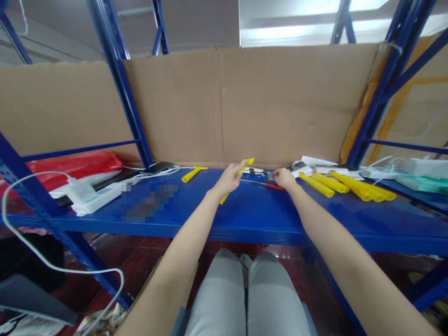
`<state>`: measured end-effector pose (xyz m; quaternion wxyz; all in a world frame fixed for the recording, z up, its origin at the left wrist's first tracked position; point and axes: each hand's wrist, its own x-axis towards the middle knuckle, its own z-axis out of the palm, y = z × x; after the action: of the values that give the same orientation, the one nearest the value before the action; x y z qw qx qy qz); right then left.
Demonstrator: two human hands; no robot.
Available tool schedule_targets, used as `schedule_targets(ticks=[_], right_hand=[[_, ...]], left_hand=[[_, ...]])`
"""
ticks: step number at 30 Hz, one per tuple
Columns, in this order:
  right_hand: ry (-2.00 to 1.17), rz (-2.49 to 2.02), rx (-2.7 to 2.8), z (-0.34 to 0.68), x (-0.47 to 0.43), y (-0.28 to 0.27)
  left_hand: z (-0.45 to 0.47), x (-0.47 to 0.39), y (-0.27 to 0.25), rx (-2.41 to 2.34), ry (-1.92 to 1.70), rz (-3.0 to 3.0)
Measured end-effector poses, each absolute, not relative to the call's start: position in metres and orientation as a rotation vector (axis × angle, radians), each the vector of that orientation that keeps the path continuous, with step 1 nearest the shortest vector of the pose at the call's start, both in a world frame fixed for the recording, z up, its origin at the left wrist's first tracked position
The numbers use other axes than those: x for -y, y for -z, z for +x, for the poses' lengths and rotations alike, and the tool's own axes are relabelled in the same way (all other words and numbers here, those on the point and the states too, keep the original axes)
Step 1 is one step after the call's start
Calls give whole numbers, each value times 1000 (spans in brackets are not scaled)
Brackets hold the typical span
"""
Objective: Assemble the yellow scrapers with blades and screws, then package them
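My left hand (pixel 231 179) is closed around a yellow T-shaped plastic handle (pixel 224 198), whose lower end sticks out below the palm and whose top shows past the fingers. My right hand (pixel 284 178) is at the worktop with its fingers pinched together; whatever they hold is hidden. Just left of those fingertips lies a small flat metal piece (pixel 269 175). A screwdriver with a red handle (pixel 275 186) rests beneath the right hand, its shaft pointing left. Farther left, another yellow T-shaped handle (pixel 192 174) lies on the blue worktop (pixel 259 214).
Several yellow handles (pixel 322 185) lie to the right, before white papers or packets (pixel 315 164). Small metal parts (pixel 257 172) sit near the cardboard back wall (pixel 280 102). At left are a white power strip (pixel 100 198), a black phone-like object (pixel 160 167) and a red bag (pixel 77 163). Blue posts (pixel 122 88) flank the worktop.
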<state>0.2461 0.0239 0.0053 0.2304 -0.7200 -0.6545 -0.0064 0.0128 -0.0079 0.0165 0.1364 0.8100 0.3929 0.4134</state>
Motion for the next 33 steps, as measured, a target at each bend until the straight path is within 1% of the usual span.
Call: schedule_targets(ticks=[2,4,7,10,16,23,29,33], right_hand=[[-12,-1995,1828,247,-27,-5],[0,-1988,1878,248,-32,-5],[74,-1953,1980,247,-41,-6],[100,-1961,2085,245,-53,-6],[97,-1987,2190,244,-75,-2],[93,-2013,2244,238,-80,0],[236,-1996,2255,235,-75,1],[251,-2003,2253,235,-76,0]], left_hand=[[15,6,-19,-1026,-1371,2017],[17,6,-21,-892,-1423,1670],[18,6,-20,-749,-1389,1267],[18,4,-16,-761,-1332,1052],[21,-1,-6,-778,-1213,985],[22,2,-9,-761,-1151,963],[22,2,-9,-749,-1104,987],[22,4,-10,-734,-1087,1013]])
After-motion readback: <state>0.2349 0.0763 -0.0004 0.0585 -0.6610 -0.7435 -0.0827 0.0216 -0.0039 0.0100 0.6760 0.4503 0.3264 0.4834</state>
